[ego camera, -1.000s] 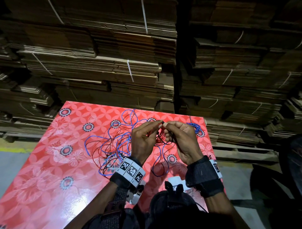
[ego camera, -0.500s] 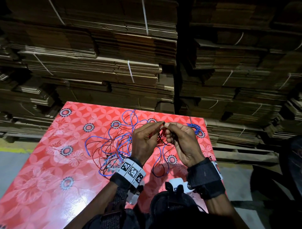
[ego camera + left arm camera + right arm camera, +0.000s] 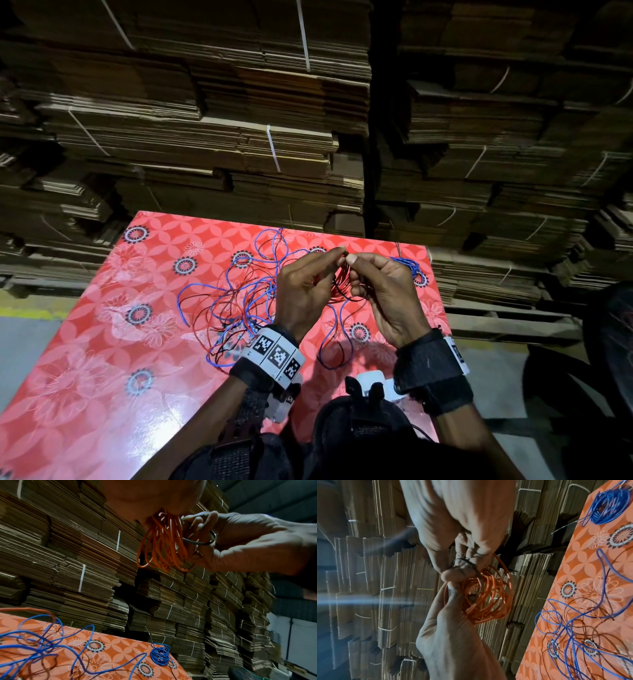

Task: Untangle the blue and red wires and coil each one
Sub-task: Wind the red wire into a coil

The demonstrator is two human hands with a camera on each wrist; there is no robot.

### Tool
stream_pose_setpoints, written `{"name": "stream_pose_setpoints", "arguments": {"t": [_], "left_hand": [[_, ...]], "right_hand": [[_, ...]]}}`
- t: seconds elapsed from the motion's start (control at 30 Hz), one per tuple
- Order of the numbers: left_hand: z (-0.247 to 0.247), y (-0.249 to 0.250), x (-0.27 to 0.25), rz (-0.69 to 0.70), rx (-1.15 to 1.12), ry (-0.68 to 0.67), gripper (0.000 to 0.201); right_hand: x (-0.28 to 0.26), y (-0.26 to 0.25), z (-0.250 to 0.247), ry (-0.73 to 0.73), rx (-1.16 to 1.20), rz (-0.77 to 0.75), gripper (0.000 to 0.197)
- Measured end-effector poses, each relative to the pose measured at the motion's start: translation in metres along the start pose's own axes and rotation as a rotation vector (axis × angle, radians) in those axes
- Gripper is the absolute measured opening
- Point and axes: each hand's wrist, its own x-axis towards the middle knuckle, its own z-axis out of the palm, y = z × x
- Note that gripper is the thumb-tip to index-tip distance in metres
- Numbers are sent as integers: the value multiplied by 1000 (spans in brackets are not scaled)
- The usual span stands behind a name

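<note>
While the hands are raised a touch higher above the surface (image 3: 102,342) than a second ago, a red wire coil (image 3: 486,595) is held between them, pinched at its top by the fingers (image 3: 337,253) of the left hand (image 3: 305,291) and the right hand (image 3: 383,291). Winding is judged nearly done. A finished blue wire coil (image 3: 160,655) is seen at the far right corner, a loose blue and red tangle (image 3: 236,301) at centre. No containers are seen.
</note>
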Motion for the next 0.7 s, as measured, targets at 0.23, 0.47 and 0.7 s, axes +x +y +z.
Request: {"name": "stream_pose_setpoints", "arguments": {"t": [0.23, 0.47, 0.7], "left_hand": [[0, 2, 1, -13, 5, 16, 22], [1, 2, 1, -47, 7, 38, 19], [2, 4, 2, -70, 15, 78, 18]], "right_hand": [[0, 1, 1, 9, -4, 1, 18], [-1, 1, 2, 3, -4, -2, 16], [-1, -1, 6, 19, 16, -4, 10]]}}
